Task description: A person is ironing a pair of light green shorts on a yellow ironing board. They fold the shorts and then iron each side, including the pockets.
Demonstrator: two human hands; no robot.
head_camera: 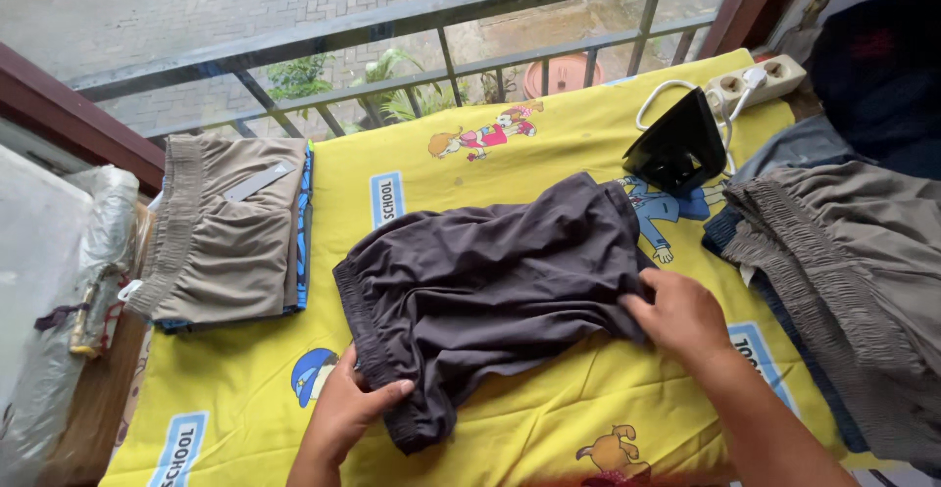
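Fingers on both hands are closed on the dark grey shorts (490, 281): left hand (353, 409) pinches the waistband corner, thumb on top, and right hand (681, 316) clamps the opposite edge. Shorts lie rumpled mid-table on the yellow cartoon sheet (245, 389). Folded khaki shorts (225, 232) sit well left, iron (676, 144) just behind, clothes pile (853, 271) right, bare sheet up front.

**Open yellow cloth in front, piles on both flanks**

The yellow cartoon-print cloth over the worktop (510, 418) lies bare along the near edge and between the folded khaki shorts stack (223, 232) at left and the crumpled dark grey shorts (490, 286). The upright black iron (678, 144), its white cord (686, 90) and the heaped grey-brown garments (843, 262) block the right.
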